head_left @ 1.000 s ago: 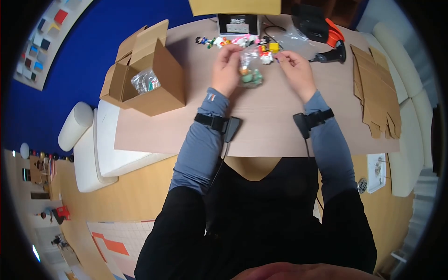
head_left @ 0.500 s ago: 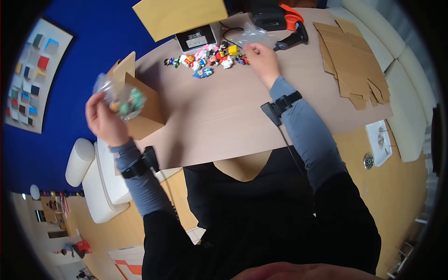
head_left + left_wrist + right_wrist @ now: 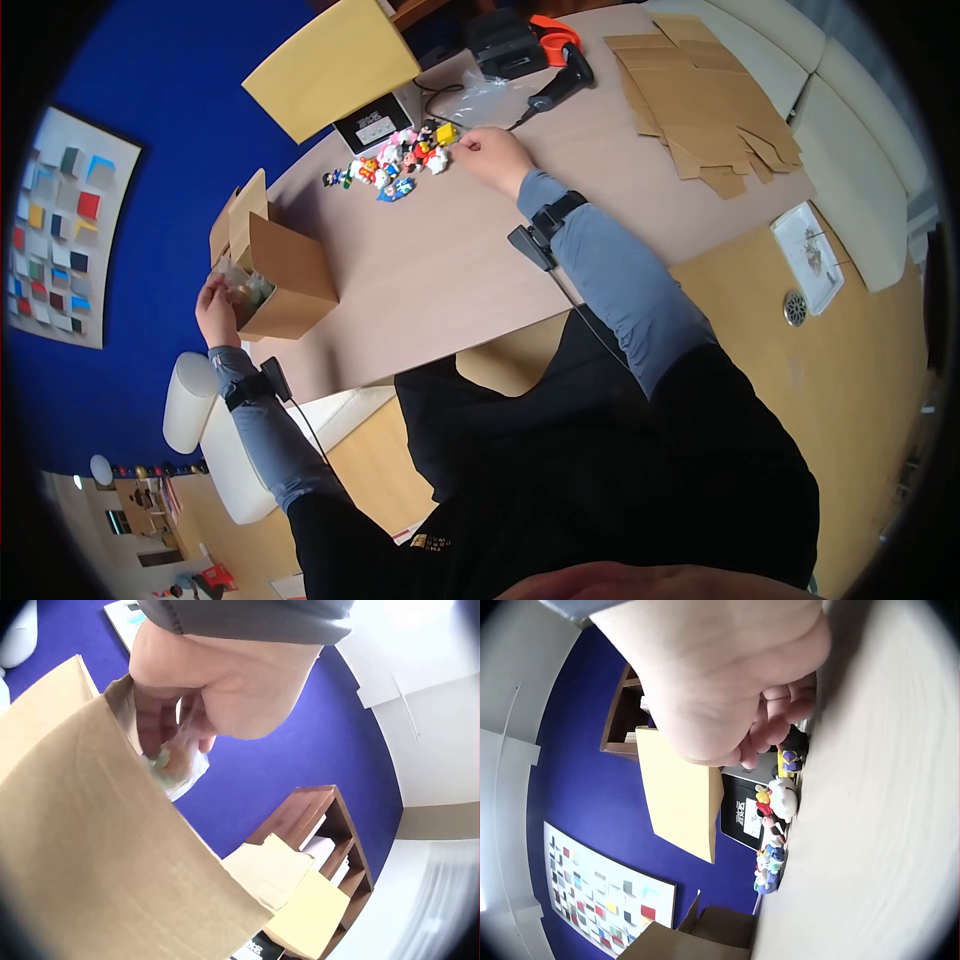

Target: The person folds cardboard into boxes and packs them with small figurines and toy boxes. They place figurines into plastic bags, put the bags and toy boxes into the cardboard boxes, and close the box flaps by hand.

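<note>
In the head view my left hand (image 3: pixel 215 312) is at the cardboard box (image 3: pixel 290 275), pinching a clear plastic bag (image 3: pixel 236 280) of small green and orange pieces. The left wrist view shows those fingers over the box's edge, with the bag (image 3: pixel 178 769) partly hidden by the hand and cardboard. My right hand (image 3: pixel 495 158) rests low on the table with loosely curled fingers, beside a pile of small toy figures (image 3: pixel 395 165). In the right wrist view a purple and yellow figure (image 3: pixel 790 760) shows just beyond its fingertips; the palm side is partly hidden.
Behind the toys stands a black and white box (image 3: pixel 375 125) with a yellow panel (image 3: pixel 335 65) above it. A barcode scanner (image 3: pixel 562 82) and crumpled clear plastic (image 3: pixel 485 98) lie at the back. Flattened cardboard (image 3: pixel 690 95) covers the table's right end.
My left hand has carried the plastic bag left from the toys to the cardboard box and lowered it there. My right hand has stayed beside the toys. The head view has turned.
</note>
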The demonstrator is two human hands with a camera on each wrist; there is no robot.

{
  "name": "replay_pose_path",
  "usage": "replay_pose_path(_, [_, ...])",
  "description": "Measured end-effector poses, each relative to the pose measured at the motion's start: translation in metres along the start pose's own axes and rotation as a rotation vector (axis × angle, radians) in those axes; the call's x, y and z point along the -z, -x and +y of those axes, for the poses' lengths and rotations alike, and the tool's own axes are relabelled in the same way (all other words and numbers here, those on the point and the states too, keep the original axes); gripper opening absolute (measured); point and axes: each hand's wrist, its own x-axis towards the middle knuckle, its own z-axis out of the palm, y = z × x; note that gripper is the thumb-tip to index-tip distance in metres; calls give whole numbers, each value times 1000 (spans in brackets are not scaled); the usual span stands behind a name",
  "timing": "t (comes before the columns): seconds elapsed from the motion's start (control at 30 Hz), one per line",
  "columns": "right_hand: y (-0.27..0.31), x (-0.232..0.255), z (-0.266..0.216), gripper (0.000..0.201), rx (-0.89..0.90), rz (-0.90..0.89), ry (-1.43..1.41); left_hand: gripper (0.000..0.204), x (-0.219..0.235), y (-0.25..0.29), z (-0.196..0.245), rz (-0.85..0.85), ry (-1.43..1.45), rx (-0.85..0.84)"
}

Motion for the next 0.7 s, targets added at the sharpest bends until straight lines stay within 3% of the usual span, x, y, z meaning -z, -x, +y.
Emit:
replay_pose_path(0.17, [2, 3, -4, 29, 4, 15, 24, 25, -16, 19, 4, -40, -192, 66])
replay_pose_path(0.23, [4, 6, -8, 28, 6, 30, 33, 24, -18, 19, 4, 44, -140, -137])
replay_pose_path(0.3, [4, 6, -9, 27, 7, 43, 44, 23, -38, 43, 44, 82, -161, -216])
replay_pose_path(0.37, [4, 5, -7, 27, 102, 201, 117, 19, -59, 62, 73, 159, -155, -422])
replay_pose_path(0.43, [0, 3, -1, 25, 137, 262, 152, 18, -86, 77, 85, 137, -72, -475])
replay_pose_path(0.57, [-7, 2, 10, 20, 270, 412, 260, 9, -155, 105, 97, -283, 119, -457])
replay_pose_path(0.7, [-9, 5, 11, 16, 333, 436, 338, 8, -229, 114, 68, -528, 122, -423])
